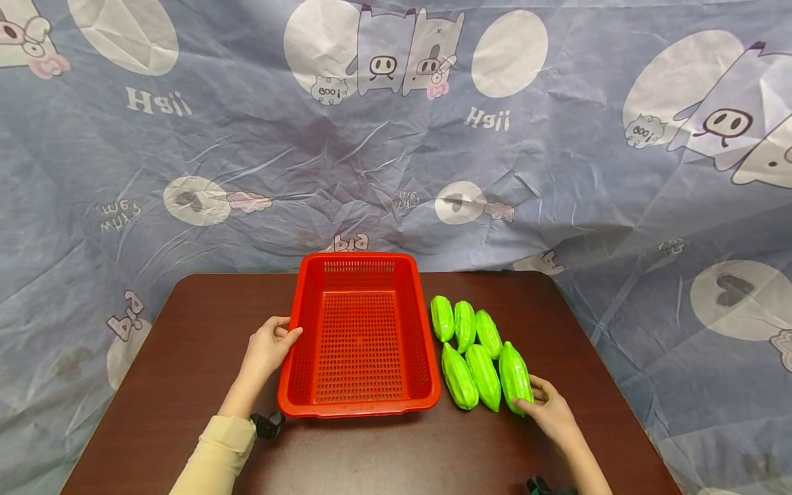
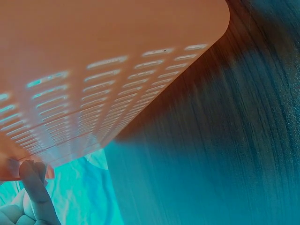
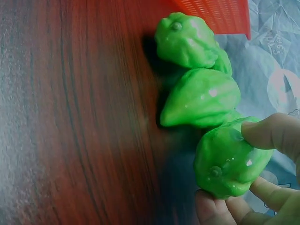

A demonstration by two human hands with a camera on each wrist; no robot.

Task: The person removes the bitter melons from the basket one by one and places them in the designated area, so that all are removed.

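Note:
A red plastic basket [image 1: 427,357] with slotted walls is in the middle of the table. At its left rim my left hand [image 1: 272,347] pinches the edge between thumb and fingers; in the left wrist view the fingers [image 2: 35,187] curl at the rim beside the slotted wall [image 2: 103,79]. Several bright green, ridged bitter gourds [image 1: 459,378] lie in two rows to the basket's right. My right hand [image 1: 552,411] grips the rightmost gourd [image 1: 515,378] of the near row. In the right wrist view, the thumb [image 3: 272,133] lies over this gourd [image 3: 229,164], with fingers under it.
The dark brown wooden table [image 1: 204,337] has rounded far corners. Behind it hangs a wrinkled blue-grey cloth [image 1: 346,165] with cartoon prints. Two other gourds [image 3: 201,98] of the near row sit close to the held one, between it and the basket.

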